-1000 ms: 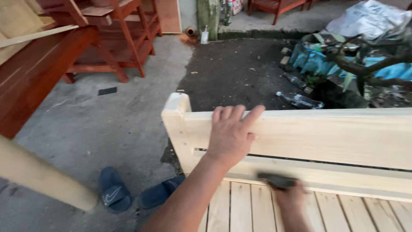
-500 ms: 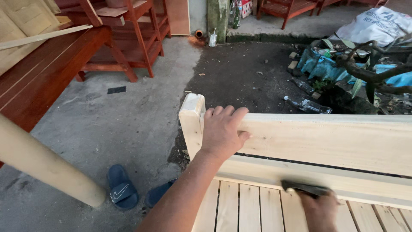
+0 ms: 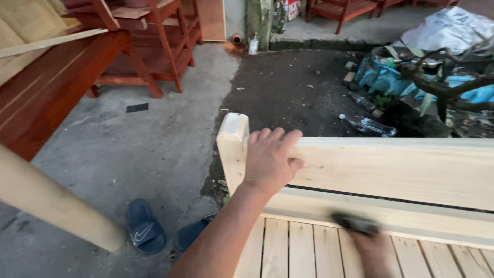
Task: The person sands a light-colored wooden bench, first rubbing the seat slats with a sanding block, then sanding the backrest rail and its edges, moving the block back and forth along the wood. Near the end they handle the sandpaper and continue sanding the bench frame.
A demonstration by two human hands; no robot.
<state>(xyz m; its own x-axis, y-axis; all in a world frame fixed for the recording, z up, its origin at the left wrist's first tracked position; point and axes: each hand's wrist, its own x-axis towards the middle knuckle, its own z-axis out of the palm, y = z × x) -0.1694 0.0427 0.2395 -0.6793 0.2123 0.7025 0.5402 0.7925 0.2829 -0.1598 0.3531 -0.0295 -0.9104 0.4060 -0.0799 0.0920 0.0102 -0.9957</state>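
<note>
Pale unfinished wood forms the bench frame (image 3: 391, 170), whose top rail runs across the right half of the view. The left hand (image 3: 270, 159) lies flat on that rail beside the corner post (image 3: 232, 149), fingers spread and loosely curled over the upper edge. The right hand (image 3: 373, 247), blurred, presses a dark sanding pad (image 3: 355, 222) against the lower rail; its grip looks closed around the pad. 2 blue slippers (image 3: 145, 228) lie on the concrete floor (image 3: 128, 154).
</note>
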